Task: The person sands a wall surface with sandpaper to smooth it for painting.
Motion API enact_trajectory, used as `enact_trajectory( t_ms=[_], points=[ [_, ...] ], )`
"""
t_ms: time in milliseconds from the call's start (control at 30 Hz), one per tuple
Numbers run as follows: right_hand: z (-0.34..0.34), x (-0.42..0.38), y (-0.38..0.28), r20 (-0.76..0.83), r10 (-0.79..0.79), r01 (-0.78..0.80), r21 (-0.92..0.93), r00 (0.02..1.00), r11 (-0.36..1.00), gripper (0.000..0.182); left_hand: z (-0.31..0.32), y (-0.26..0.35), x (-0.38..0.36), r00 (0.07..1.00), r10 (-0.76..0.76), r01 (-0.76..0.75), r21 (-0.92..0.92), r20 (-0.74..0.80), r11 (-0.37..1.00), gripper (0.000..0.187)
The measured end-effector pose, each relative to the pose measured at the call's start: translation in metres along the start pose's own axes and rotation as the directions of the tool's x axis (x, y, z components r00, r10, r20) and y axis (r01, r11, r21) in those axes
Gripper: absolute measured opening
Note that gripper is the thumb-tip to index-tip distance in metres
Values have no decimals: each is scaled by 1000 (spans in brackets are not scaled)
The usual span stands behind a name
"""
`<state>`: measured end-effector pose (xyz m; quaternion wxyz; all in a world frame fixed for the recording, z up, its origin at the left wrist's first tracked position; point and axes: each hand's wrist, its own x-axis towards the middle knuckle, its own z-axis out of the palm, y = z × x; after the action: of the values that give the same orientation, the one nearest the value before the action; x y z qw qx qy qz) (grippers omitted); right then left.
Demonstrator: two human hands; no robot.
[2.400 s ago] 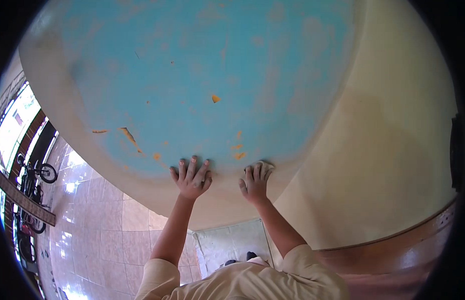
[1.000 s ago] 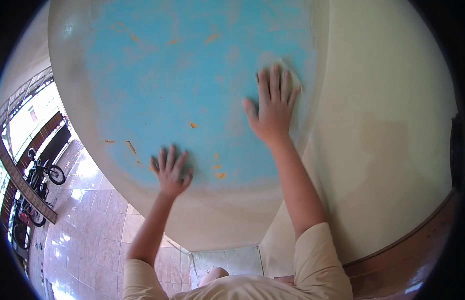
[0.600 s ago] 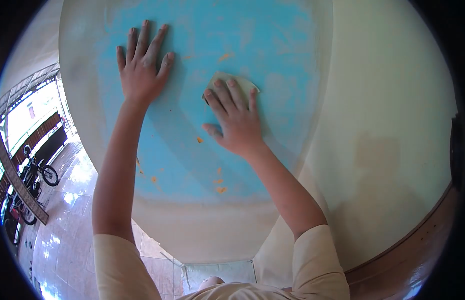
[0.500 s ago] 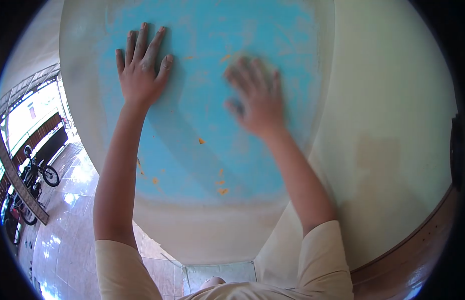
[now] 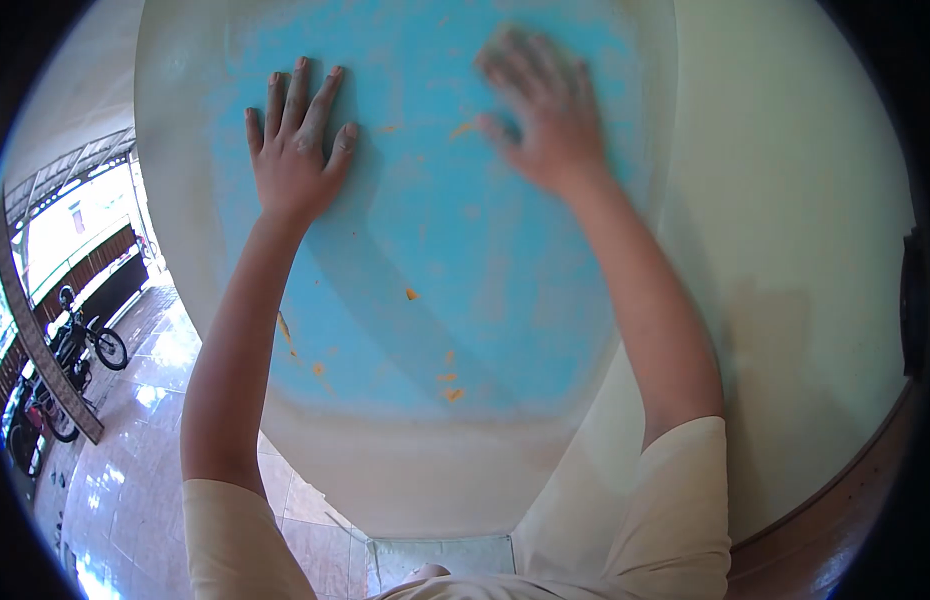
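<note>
A wall panel in front of me bears a large blue patch [image 5: 435, 240] with pale smears and small orange spots. My left hand [image 5: 299, 150] lies flat on the patch's upper left, fingers spread, with whitish dust on the skin. Higher on the right side of the patch is my right hand [image 5: 550, 115], blurred by motion. Its thumb stands apart from the fingers, and whether something thin lies under its fingertips is hidden. An orange chip mark [image 5: 412, 294] shows below and between the hands.
A greenish wall [image 5: 785, 200] with a brownish stain stands at the right. At the left, beyond the panel's edge, are a shiny tiled floor [image 5: 135, 450], a slanting post [image 5: 50, 370] and a parked motorcycle [image 5: 85, 335].
My right hand has moved up and to the right over the blue patch. My left hand stays in place on the panel, while the whole view has shifted slightly.
</note>
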<state>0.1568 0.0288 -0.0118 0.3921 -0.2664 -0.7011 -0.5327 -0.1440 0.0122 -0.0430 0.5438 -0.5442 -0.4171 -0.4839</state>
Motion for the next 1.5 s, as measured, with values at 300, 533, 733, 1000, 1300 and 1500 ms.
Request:
enact_trajectory(
  t_ms=[300,533,733,1000,1300,1500],
  points=[
    [7,10,-24,-186,255,-277,-106,949,955,66,7,4,37,998,54,-54,2,8,999,56],
    [-6,4,4,29,-69,70,-66,997,995,61,18,19,60,988,130,-133,-23,-87,991,55],
    [-12,46,44,-166,428,-457,-238,888,857,69,12,20,48,989,119,-120,-8,-90,993,55],
    [-20,63,5,49,-8,10,-37,999,999,64,5,18,45,991,115,-116,-23,-71,993,55],
    [-36,51,21,-24,529,-525,-168,849,835,66,5,10,34,986,155,-155,-2,-66,988,56],
    [-4,-36,49,-188,288,-314,-125,939,941,62,3,-7,47,976,207,-207,0,-75,978,55]
  ],
)
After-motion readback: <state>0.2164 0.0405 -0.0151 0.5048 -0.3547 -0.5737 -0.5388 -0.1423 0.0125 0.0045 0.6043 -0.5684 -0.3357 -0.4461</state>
